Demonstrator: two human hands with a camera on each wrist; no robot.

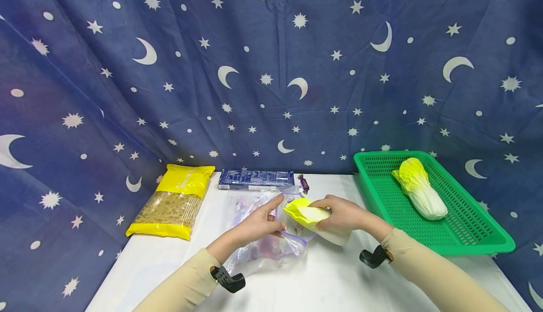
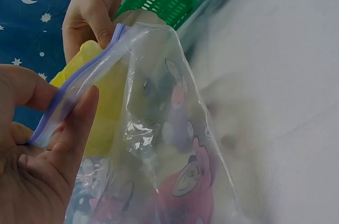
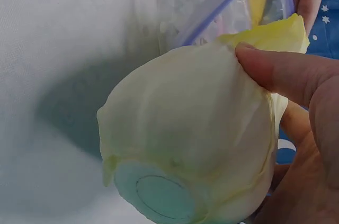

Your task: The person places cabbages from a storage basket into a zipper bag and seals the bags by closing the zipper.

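Note:
My right hand (image 1: pixel 339 212) grips a napa cabbage (image 3: pixel 185 113), white at its base and yellow at the leafy end. The leafy end (image 2: pixel 103 107) points left into the mouth of a clear zip bag (image 1: pixel 263 250) printed with pink and purple cartoon figures. With thumb and fingers, my left hand (image 1: pixel 259 221) pinches the bag's purple zip edge (image 2: pixel 79 73) and holds the mouth apart. The cabbage's white base stays outside the bag, tilted toward the right wrist camera. Part of the right hand's fingers is hidden behind the cabbage.
A second cabbage (image 1: pixel 420 189) lies in a green basket (image 1: pixel 462 250) at the right. Toward the back are a blue flat package (image 1: pixel 256 179) and a small dark wrapped candy (image 1: pixel 303 184). A yellow bag of brown pieces (image 1: pixel 171 202) lies at the left on the white table (image 1: pixel 331 279).

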